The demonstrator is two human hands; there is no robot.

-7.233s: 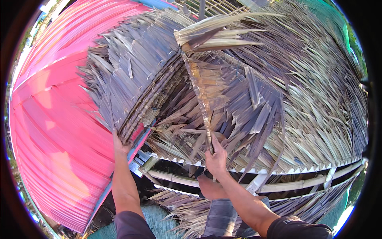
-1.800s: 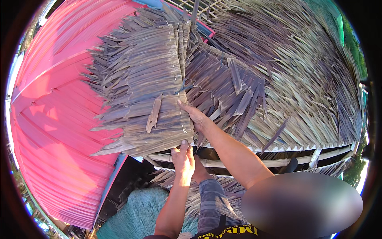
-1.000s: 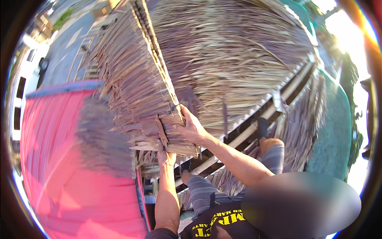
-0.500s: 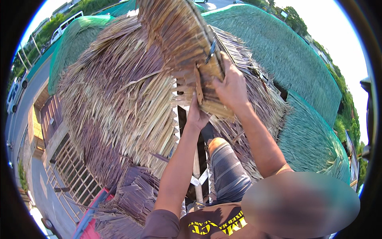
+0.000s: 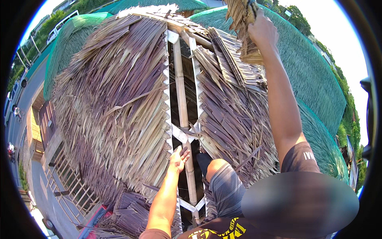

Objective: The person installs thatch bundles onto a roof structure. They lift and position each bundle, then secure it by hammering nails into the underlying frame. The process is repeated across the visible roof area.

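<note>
My right hand (image 5: 263,28) is raised at the upper right, closed round a brown dried-leaf thatch panel (image 5: 250,51). Part of that panel runs out of the picture at the top. Lower down, my left hand (image 5: 180,159) is empty with its fingers apart, at the edge of the left thatch slope (image 5: 131,103). Close by its fingertips is a bamboo pole (image 5: 181,91) running lengthwise through the gap between the slopes. White brackets (image 5: 183,135) cross the gap by the pole.
The right thatch slope (image 5: 234,119) carries a narrow strip of loose thatch (image 5: 227,55). My bent knee (image 5: 217,166) is beside the gap. Green-netted thatch roofs (image 5: 314,79) stand to the right. Far below on the left are a road (image 5: 34,85) and a wooden lattice (image 5: 75,181).
My right hand has carried the thatch panel up and to the right, uncovering the gap and pole. My left hand has let go of it and dropped lower left.
</note>
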